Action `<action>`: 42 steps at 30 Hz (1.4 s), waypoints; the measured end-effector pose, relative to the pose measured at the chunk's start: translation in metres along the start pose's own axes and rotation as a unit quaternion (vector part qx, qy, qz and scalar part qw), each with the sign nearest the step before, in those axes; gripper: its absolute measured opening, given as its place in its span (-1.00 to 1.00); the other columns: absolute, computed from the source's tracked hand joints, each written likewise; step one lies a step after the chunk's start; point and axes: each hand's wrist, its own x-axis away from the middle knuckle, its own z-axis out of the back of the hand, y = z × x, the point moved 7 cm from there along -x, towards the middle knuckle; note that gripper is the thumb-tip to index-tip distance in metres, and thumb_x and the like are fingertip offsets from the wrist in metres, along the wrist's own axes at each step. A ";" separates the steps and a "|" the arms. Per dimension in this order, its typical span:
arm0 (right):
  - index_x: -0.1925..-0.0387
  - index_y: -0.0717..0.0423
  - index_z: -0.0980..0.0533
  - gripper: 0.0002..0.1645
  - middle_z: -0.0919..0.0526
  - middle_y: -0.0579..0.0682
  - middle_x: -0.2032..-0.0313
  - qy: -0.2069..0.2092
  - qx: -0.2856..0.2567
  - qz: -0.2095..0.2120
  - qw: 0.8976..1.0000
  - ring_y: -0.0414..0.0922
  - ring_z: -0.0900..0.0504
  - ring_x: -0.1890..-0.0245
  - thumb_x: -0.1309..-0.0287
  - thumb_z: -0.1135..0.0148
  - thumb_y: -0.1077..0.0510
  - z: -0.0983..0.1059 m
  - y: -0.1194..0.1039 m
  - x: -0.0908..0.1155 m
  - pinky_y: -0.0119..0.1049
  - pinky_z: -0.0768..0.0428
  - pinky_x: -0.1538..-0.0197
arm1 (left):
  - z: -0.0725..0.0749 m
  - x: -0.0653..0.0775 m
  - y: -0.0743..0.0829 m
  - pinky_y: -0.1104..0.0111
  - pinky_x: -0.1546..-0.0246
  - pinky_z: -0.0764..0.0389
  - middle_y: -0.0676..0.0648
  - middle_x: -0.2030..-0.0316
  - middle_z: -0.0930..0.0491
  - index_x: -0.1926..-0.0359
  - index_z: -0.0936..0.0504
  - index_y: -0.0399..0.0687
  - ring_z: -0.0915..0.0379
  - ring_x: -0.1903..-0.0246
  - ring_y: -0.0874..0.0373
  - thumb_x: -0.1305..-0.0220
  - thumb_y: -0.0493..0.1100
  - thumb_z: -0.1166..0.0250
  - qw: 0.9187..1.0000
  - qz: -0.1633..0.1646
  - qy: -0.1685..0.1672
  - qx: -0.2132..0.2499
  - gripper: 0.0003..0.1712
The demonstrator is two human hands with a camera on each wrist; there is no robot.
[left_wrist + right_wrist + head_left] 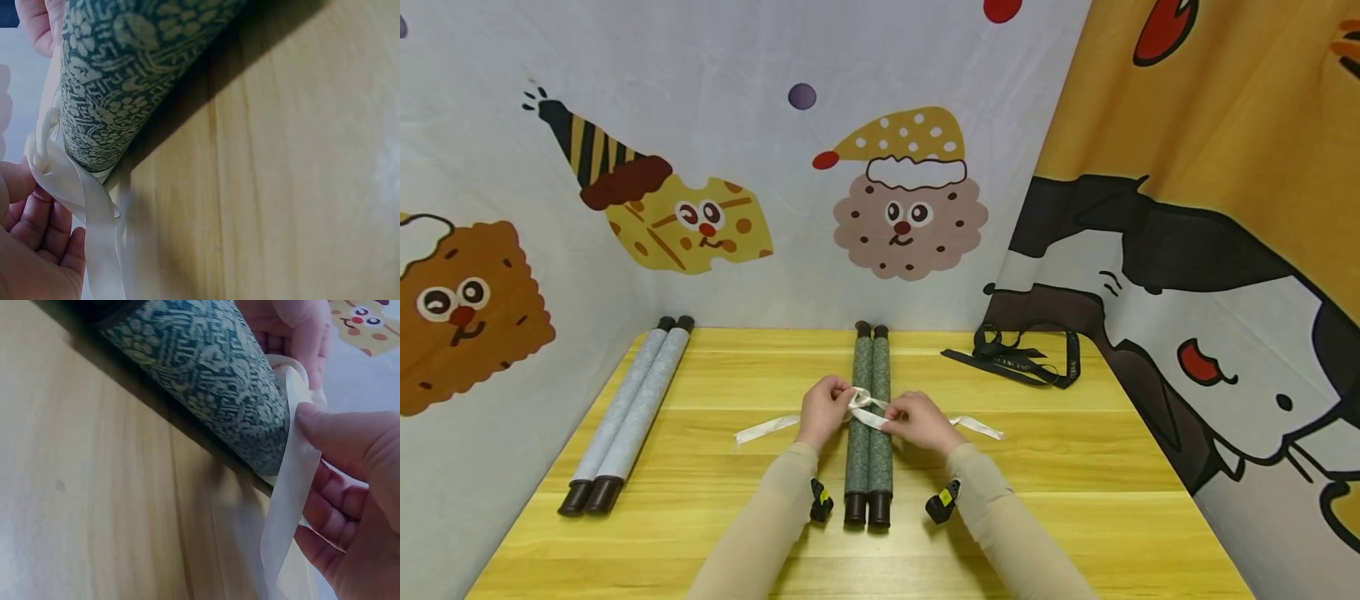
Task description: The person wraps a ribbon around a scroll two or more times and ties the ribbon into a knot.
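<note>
Two green patterned scroll rolls (pixel 869 450) with dark end knobs lie side by side on the table, pointing away from me. A white ribbon (pixel 867 417) crosses over their middle, looped on top, with its tails spread out to the left and right. My left hand (pixel 824 410) pinches the ribbon loop at the left side of the rolls. On the other side, my right hand (pixel 921 422) pinches a flat stretch of ribbon between thumb and fingers. In the right wrist view the ribbon (pixel 292 481) hangs down past the fingers beside the patterned roll (pixel 212 375).
Two pale blue-grey rolls (pixel 638 400) with dark ends lie on the left of the wooden table (pixel 1037 517). A black printed ribbon (pixel 1022 358) is heaped at the back right. A cartoon-printed cloth (pixel 760 75) hangs behind the table.
</note>
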 end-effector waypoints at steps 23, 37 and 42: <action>0.23 0.24 -0.61 -0.81 -0.55 -0.05 0.34 -0.013 -0.280 -0.078 0.957 -0.15 -0.41 0.39 -0.38 -0.20 0.16 0.005 0.016 0.006 -0.31 -0.40 0.29 | -0.001 0.002 -0.001 0.28 0.39 -0.53 -0.05 0.45 -0.60 0.31 -0.65 -0.20 -0.49 0.43 0.10 -0.28 -0.27 -0.36 1.000 0.008 -0.005 0.000 -0.93; 0.04 0.45 -0.54 -0.64 -0.55 0.17 -0.18 -0.014 -0.452 -0.025 0.892 -0.09 -0.55 0.03 -0.49 -0.03 0.18 -0.006 -0.003 -0.004 -0.37 -0.53 0.05 | -0.004 0.004 -0.003 0.29 0.39 -0.55 -0.04 0.44 -0.61 0.30 -0.64 -0.16 -0.49 0.44 0.12 -0.31 -0.24 -0.35 1.000 0.021 -0.014 0.016 -0.93; 0.02 0.43 -0.52 -0.73 -0.65 0.00 0.05 0.011 -0.443 -0.045 0.895 -0.15 -0.61 0.08 -0.44 -0.07 0.27 -0.009 -0.004 -0.009 -0.32 -0.56 0.00 | -0.005 0.004 -0.004 0.28 0.37 -0.56 -0.04 0.44 -0.62 0.31 -0.64 -0.17 -0.50 0.44 0.13 -0.30 -0.25 -0.35 1.000 0.018 -0.013 0.018 -0.93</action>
